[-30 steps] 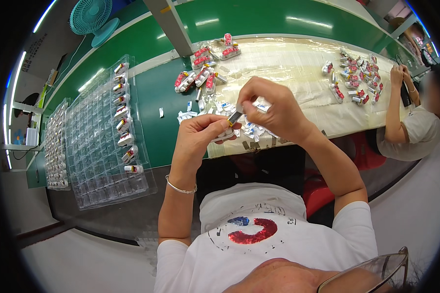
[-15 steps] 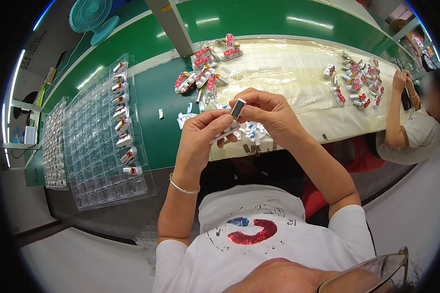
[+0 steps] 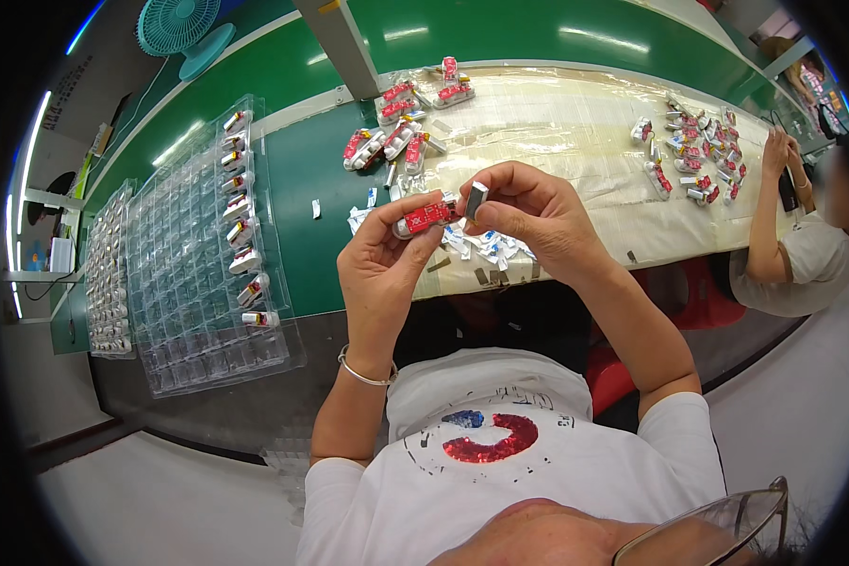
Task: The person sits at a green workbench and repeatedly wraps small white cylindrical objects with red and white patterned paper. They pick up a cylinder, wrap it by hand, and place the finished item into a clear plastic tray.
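Note:
Between the thumb and fingers of my left hand is a red circuit board set in a white housing, its red face turned up. My right hand pinches a small grey, flat battery just to the right of the board's end. Whether a wire joins the two cannot be made out. Both hands are raised above the near edge of the table. Below them lie white and blue paper scraps. Beyond my left hand sits a group of similar red-and-white board assemblies with batteries attached.
To the left, a clear plastic compartment tray carries a column of assemblies along its right side; a fuller tray lies beyond. Another pile of assemblies is at right, near a seated co-worker. A metal post rises behind.
My left hand has turned the housing so its red board now faces up. My right hand has moved the battery slightly right and tilted it, apart from the left fingers.

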A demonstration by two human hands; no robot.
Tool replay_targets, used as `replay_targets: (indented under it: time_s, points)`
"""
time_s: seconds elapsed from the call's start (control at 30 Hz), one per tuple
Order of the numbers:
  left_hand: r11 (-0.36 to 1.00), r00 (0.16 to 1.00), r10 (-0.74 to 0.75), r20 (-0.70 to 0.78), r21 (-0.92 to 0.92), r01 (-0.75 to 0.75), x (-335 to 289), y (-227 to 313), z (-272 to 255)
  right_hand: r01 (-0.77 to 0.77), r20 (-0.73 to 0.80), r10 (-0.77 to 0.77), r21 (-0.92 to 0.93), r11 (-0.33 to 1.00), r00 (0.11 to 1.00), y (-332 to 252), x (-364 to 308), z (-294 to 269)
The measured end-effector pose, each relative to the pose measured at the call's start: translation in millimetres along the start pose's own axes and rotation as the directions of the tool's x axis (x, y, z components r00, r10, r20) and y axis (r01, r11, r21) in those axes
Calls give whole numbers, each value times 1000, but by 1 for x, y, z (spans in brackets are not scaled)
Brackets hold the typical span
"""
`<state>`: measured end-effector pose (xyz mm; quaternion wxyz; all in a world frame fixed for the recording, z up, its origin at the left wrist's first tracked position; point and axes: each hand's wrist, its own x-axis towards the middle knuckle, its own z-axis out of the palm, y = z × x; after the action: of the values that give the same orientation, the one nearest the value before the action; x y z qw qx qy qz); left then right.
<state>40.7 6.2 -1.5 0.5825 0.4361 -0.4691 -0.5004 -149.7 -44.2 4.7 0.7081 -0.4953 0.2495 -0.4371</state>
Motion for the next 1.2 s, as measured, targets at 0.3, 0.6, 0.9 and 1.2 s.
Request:
replay_targets:
  time_s: [0.3, 0.6, 0.9, 1.2]
  points:
    - [904, 935, 353, -32, 271, -332, -7, -5, 11, -88, -93, 82, -68, 994, 992, -8, 2, 11]
    - [691, 847, 527, 62, 549, -470, -3, -10, 5, -65, -91, 49, -182, 981, 995, -13, -3, 23]
    - [920, 938, 343, -45, 215, -326, -5, -2, 6, 136, -92, -185, -387, 912, 978, -6, 3, 24]
    - [949, 966, 256, 37, 182, -259, -7, 0, -5, 503, 293, -512, -796, 337, 807, -13, 4, 29]
